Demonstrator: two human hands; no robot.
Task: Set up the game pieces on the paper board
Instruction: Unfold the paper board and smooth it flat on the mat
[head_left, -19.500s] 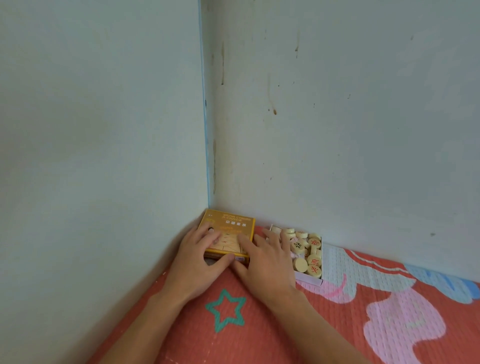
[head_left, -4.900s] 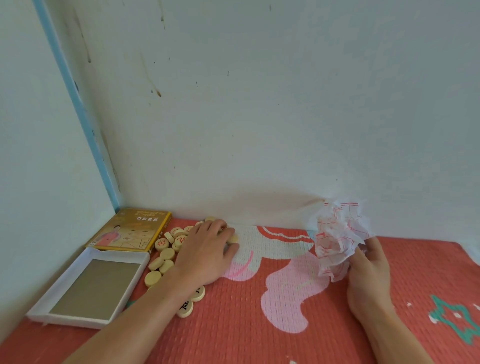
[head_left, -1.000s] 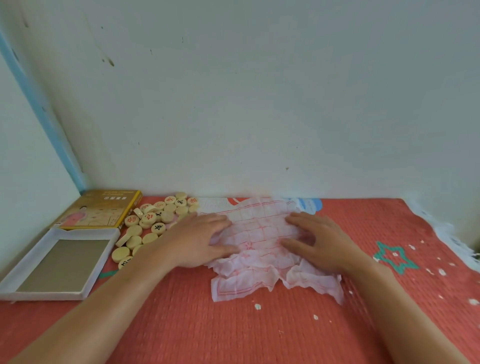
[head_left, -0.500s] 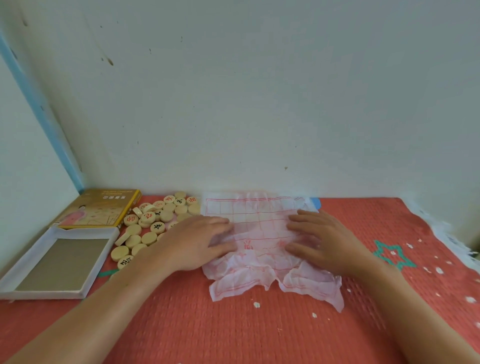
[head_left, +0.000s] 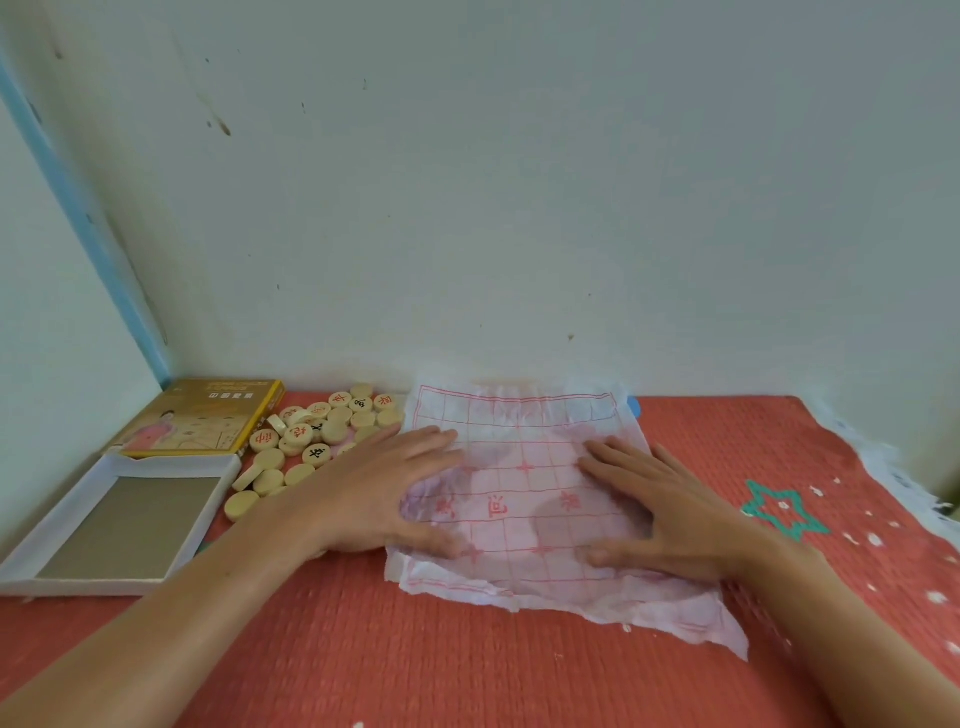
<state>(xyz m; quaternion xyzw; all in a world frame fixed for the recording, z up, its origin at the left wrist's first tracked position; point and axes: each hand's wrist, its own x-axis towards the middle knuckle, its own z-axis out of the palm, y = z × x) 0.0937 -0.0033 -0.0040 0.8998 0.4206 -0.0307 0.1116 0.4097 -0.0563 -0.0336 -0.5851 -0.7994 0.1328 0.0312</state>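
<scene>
The thin white paper board with a red printed grid (head_left: 524, 467) looked tissue-like, crumpled and matt. The pale round wooden game pieces (head_left: 311, 441) were smooth with a soft sheen. The yellow cardboard box lid (head_left: 208, 415) looked slightly glossy, and the red ribbed mat (head_left: 467, 670) coarse and matt.

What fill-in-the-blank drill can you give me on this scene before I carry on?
The left hand and right hand press flat on the board, whose grid is printed in ____.
The pieces lie heaped on the board's ____ side.
The board carries ____ pieces.
Missing words: red; left; no.
</scene>
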